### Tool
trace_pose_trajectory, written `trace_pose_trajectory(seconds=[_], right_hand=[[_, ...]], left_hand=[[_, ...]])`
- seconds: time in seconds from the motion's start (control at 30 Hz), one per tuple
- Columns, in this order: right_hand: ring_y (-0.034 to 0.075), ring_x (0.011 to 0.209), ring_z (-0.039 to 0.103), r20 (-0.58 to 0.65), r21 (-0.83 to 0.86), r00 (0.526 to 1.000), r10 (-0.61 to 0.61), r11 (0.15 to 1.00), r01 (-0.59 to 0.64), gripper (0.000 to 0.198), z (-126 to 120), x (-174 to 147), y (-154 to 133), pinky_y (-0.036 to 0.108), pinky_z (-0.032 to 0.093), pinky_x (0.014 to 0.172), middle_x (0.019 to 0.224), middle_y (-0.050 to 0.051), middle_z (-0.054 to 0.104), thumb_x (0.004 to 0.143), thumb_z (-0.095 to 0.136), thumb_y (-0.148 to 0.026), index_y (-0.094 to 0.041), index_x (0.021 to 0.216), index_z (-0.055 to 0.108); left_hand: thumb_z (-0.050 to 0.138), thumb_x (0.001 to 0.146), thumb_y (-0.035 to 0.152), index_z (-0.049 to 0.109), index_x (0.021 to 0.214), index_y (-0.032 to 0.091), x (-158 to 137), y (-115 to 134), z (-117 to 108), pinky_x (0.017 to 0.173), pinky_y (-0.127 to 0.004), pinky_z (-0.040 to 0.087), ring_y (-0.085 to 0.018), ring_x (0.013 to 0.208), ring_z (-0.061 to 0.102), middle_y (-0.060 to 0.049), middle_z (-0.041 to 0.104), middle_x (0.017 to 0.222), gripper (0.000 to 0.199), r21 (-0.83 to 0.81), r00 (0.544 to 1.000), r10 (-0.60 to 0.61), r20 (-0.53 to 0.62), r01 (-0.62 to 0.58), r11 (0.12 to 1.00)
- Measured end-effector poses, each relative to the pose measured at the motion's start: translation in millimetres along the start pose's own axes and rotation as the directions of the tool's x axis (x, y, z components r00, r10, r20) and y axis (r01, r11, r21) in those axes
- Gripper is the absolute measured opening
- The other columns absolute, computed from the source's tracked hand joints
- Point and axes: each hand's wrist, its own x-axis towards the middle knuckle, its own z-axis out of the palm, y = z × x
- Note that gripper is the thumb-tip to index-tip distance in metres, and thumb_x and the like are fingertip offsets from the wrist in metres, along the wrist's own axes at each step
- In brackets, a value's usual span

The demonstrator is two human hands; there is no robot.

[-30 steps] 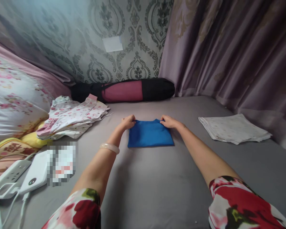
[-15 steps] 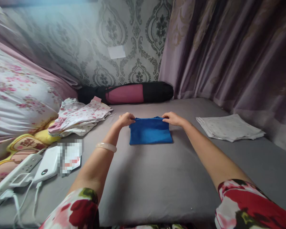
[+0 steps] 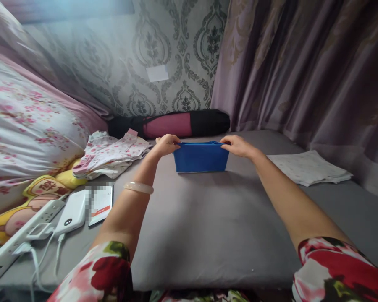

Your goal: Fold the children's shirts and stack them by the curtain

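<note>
And here we are, both hands at work! The left hand (image 3: 167, 145) pinches one upper corner of a folded blue cloth (image 3: 201, 158), the right hand (image 3: 237, 146) pinches the other, thumbs and fingers closed on the fabric, arms stretched out ahead. The cloth hangs between them, near upright, its top edge drawn across from grip to grip. Is its lower edge touching the grey bedsheet (image 3: 214, 235)? From this angle, I can't quite tell.

Just beyond the hands lies a long black-and-burgundy bag (image 3: 170, 125), flat along the wall. Out to the left of the left hand, a heap of printed clothes (image 3: 113, 153); off to the right of the right hand, a stack of pale folded cloths (image 3: 315, 165), partly behind the right forearm. A pale bangle (image 3: 138, 188) circles the left forearm, and nearer the wearer, left of that arm, sit a phone (image 3: 103, 203), a white power bank (image 3: 74, 209) with a cable plugged in, and a power strip (image 3: 25, 235).
</note>
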Motion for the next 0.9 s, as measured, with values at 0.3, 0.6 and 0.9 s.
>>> trace_pose_trajectory(seconds=[0.3,0.6,0.9], right_hand=[[0.024,0.102,0.054,-0.344,-0.267,0.925,-0.163,0.961,0.070,0.022,36.6,-9.9,1.2,0.038,0.029,0.097,0.104,0.008,0.066,0.089,0.048,-0.017,-0.019,0.100,0.067],[0.022,0.094,0.055,-0.328,-0.308,0.894,-0.304,0.929,0.203,0.020,61.1,-53.6,4.7,0.037,0.029,0.097,0.095,0.005,0.067,0.086,0.049,-0.013,-0.020,0.094,0.066],[0.021,0.094,0.055,-0.231,-0.280,0.911,-0.342,0.920,0.274,0.023,78.9,-83.5,8.2,0.037,0.030,0.098,0.097,0.006,0.067,0.086,0.047,-0.012,-0.019,0.097,0.065]], left_hand=[[0.046,0.082,0.014,0.063,0.100,0.025,-11.5,-0.4,39.9,0.101,-0.044,0.022,-0.025,0.107,0.048,-0.005,0.066,0.107,0.026,0.226,0.931,0.110,-0.348,-0.031,0.974],[0.047,0.083,0.012,0.060,0.092,0.025,-58.9,-17.0,63.1,0.100,-0.045,0.021,-0.024,0.102,0.050,-0.003,0.067,0.096,0.021,0.244,0.915,0.238,-0.327,-0.162,0.956],[0.047,0.084,0.013,0.062,0.111,0.027,-85.8,-32.4,82.1,0.099,-0.045,0.024,-0.024,0.100,0.049,-0.005,0.065,0.101,0.034,0.248,0.932,0.319,-0.172,-0.272,0.930]])
